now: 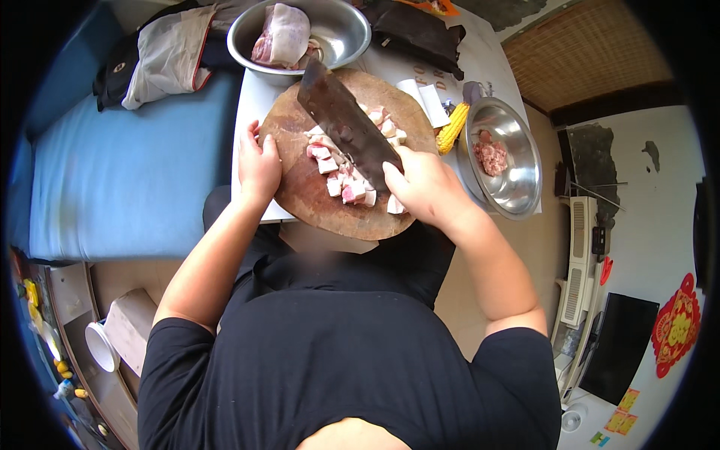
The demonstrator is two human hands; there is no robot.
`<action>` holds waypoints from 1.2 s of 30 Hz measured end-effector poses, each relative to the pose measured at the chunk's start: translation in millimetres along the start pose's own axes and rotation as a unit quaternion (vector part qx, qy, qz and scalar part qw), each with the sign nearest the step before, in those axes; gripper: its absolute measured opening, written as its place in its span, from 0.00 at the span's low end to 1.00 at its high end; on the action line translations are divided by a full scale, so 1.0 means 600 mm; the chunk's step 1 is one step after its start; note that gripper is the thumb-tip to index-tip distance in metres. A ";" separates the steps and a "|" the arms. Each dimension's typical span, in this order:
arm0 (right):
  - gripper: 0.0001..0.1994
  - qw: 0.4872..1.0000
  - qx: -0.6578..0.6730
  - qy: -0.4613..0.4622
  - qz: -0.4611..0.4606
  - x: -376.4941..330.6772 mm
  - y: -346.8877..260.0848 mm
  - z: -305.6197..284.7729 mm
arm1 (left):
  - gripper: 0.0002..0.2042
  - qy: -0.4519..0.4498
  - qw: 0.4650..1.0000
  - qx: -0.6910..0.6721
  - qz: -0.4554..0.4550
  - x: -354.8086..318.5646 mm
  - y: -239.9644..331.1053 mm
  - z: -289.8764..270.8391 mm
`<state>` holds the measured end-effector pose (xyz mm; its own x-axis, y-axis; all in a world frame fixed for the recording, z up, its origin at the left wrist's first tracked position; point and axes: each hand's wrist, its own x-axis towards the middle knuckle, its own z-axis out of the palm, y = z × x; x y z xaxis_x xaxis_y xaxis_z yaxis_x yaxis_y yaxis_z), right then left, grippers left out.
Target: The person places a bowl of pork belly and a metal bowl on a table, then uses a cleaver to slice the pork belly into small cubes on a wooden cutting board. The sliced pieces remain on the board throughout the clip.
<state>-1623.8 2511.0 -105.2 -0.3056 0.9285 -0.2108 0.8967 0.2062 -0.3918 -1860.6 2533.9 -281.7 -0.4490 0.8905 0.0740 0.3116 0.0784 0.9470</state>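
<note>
A round wooden chopping board [300, 187] lies on a small white table [251, 97]. Several pink and white meat cubes [346, 184] are spread over the board's middle and right. My right hand [420, 187] grips the handle of a dark cleaver [341, 120], whose blade slants up to the left above the cubes. My left hand [259, 165] rests on the board's left edge, fingers curled over the rim, holding nothing else.
A steel bowl [341, 30] with a large raw meat slab [281, 34] stands behind the board. Another steel bowl [517, 172] at the right holds minced meat [491, 156]. A corn cob [452, 127] lies between them. A blue bed [127, 180] is at the left.
</note>
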 end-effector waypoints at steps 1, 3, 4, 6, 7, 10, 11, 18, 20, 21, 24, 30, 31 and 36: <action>0.17 0.999 -0.032 -0.014 -0.011 0.010 0.000 -0.008 | 0.21 0.006 1.000 0.011 0.004 0.000 -0.003 -0.003; 0.16 0.998 -0.046 -0.026 -0.022 0.013 -0.012 -0.036 | 0.21 0.006 1.000 0.004 -0.020 -0.003 -0.002 -0.011; 0.16 1.000 -0.027 -0.013 0.002 0.004 -0.027 -0.052 | 0.21 0.009 1.000 0.013 -0.014 -0.002 0.004 -0.015; 0.16 0.997 0.060 0.048 0.000 -0.016 -0.024 -0.066 | 0.21 0.009 1.000 0.026 -0.005 -0.005 0.004 -0.015; 0.16 0.993 0.100 0.057 -0.008 -0.024 -0.011 -0.064 | 0.21 0.001 1.000 0.021 -0.004 -0.005 0.006 -0.008; 0.19 1.000 -0.012 0.029 0.005 0.009 0.019 0.011 | 0.21 -0.007 1.000 0.013 0.002 0.001 0.001 -0.002; 0.18 0.999 -0.023 0.018 0.015 0.013 0.017 0.007 | 0.21 -0.005 1.000 0.010 0.003 0.002 -0.010 -0.001; 0.15 0.990 0.121 0.074 -0.025 -0.018 -0.008 -0.048 | 0.20 -0.007 1.000 0.007 -0.011 -0.002 0.006 -0.012; 0.15 0.997 -0.056 0.014 0.055 -0.002 -0.002 -0.002 | 0.20 -0.002 0.999 0.033 0.016 -0.001 0.000 -0.002; 0.19 0.998 -0.049 0.017 0.027 0.006 0.014 0.016 | 0.20 -0.002 0.999 0.026 0.019 -0.001 -0.007 0.000; 0.20 0.999 -0.038 -0.006 0.010 0.012 -0.006 -0.037 | 0.20 0.019 0.998 0.048 0.028 0.003 -0.009 -0.009; 0.17 0.995 -0.050 0.021 0.086 -0.001 -0.009 -0.015 | 0.19 -0.004 1.000 0.012 0.012 0.000 -0.003 0.000; 0.17 0.998 -0.058 0.007 0.032 0.011 -0.007 -0.009 | 0.19 0.000 1.000 0.018 0.019 0.002 -0.011 -0.002; 0.18 0.996 0.069 0.032 0.055 -0.007 -0.002 -0.061 | 0.19 0.007 1.000 0.017 0.011 0.003 -0.027 -0.004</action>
<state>-1611.8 2517.9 -71.0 -0.1824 0.9618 -0.2039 0.8699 0.0612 -0.4894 -1868.6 2533.0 -295.8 -0.4538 0.8855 0.0999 0.3501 0.0741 0.9338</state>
